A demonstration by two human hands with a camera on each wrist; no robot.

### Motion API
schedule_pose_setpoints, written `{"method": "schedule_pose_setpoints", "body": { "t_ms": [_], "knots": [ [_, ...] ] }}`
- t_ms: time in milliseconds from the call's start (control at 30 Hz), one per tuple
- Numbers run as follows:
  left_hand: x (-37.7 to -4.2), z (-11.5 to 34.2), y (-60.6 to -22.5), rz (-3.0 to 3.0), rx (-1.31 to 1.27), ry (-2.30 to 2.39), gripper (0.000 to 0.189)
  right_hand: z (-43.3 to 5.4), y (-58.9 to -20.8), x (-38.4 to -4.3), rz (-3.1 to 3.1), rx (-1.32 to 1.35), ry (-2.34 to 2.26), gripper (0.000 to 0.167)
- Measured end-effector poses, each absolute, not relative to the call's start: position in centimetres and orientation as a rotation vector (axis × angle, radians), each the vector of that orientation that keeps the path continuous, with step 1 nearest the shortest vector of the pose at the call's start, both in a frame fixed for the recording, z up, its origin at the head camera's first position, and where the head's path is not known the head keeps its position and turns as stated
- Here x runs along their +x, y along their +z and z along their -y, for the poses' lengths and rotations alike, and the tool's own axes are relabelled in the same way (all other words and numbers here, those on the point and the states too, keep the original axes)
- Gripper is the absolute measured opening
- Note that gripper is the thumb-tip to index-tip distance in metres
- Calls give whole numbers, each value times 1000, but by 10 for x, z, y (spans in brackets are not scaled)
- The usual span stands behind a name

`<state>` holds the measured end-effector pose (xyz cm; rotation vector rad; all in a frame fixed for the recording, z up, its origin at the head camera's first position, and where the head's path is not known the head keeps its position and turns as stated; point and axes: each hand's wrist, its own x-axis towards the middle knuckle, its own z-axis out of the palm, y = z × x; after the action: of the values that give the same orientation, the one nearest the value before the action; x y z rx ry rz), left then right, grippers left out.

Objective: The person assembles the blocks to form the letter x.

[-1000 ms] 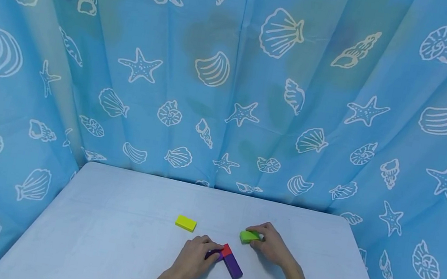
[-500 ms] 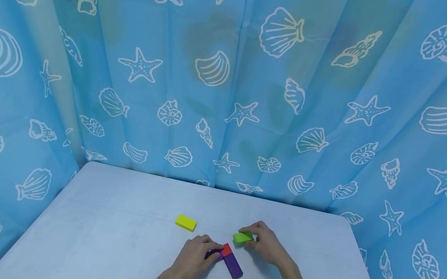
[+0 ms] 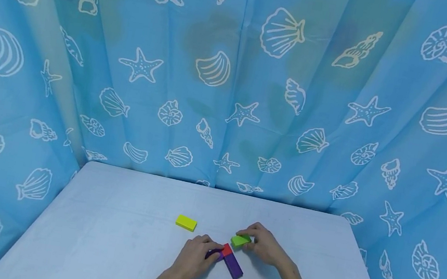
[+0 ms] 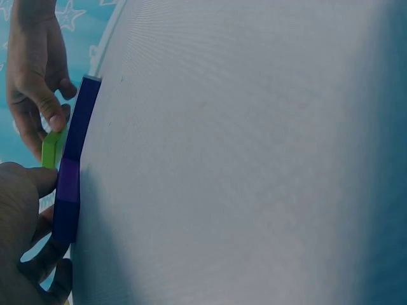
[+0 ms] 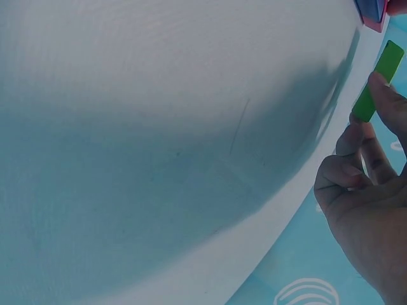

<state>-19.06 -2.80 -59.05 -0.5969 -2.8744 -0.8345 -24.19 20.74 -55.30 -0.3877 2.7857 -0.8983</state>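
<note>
My left hand (image 3: 195, 256) grips a purple block (image 3: 214, 254) between its thumb and fingers, covering part of it. A red block (image 3: 227, 249) stands at that block's far end, by the left fingertips. From the red block a long dark purple block (image 3: 233, 266) runs towards the near right, making an angle with the gripped one. My right hand (image 3: 267, 247) pinches a bright green block (image 3: 239, 241) just beyond the red block, apart from it. In the right wrist view the green block (image 5: 379, 79) sits tilted between thumb and fingers.
A yellow block (image 3: 186, 223) lies alone on the white table (image 3: 114, 220), farther back and left of the hands. A blue curtain (image 3: 231, 87) with white shell prints hangs behind the table and at both sides.
The right hand has carried the green block left and slightly nearer, towards the red block, turning it a little. The left hand and the blocks by it have stayed in place.
</note>
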Motion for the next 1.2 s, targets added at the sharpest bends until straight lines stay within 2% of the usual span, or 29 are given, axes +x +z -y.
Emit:
{"method": "schedule_pose_setpoints", "body": {
  "t_ms": [633, 1200],
  "knots": [
    [-193, 28, -594, 2891, -589, -835, 26, -208, -555, -241, -2745, -553, -899, 35],
    [-193, 29, -593, 2893, -609, -828, 27, -207, -560, -244, -2745, -543, -871, 35]
  ]
}}
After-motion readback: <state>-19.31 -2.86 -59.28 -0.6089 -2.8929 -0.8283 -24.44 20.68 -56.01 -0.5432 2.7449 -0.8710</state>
